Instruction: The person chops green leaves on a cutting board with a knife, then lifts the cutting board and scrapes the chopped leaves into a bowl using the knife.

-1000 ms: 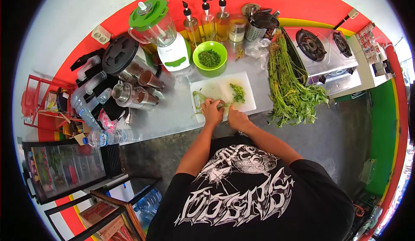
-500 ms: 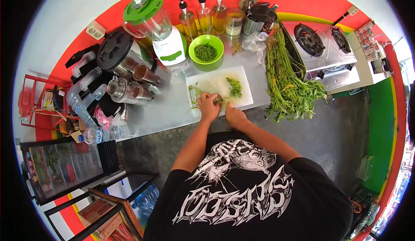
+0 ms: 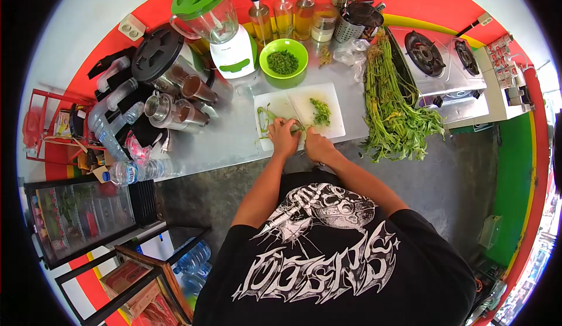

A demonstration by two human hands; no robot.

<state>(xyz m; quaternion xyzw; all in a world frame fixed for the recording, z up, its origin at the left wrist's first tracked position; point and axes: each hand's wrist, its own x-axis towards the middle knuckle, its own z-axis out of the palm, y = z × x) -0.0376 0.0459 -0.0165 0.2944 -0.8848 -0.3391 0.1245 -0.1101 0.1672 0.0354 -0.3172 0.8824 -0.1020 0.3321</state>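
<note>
On the white cutting board [image 3: 337, 128]: green stalks [image 3: 267, 115], clamped under the left hand [image 3: 284, 140]. Right hand [image 3: 319, 147]: curled closed, just beside; contents indistinct. Chopped greens [image 3: 320, 112]: heap little changed since preceding views; work seemingly at the same stage. Beyond: lime-green bowl [image 3: 287, 82]. Rightward: leafy bundle [image 3: 401, 115].

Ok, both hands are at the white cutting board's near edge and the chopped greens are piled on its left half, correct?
Not quite: the head view shows the chopped greens piled on the right half of the board. The rest is right.
</note>
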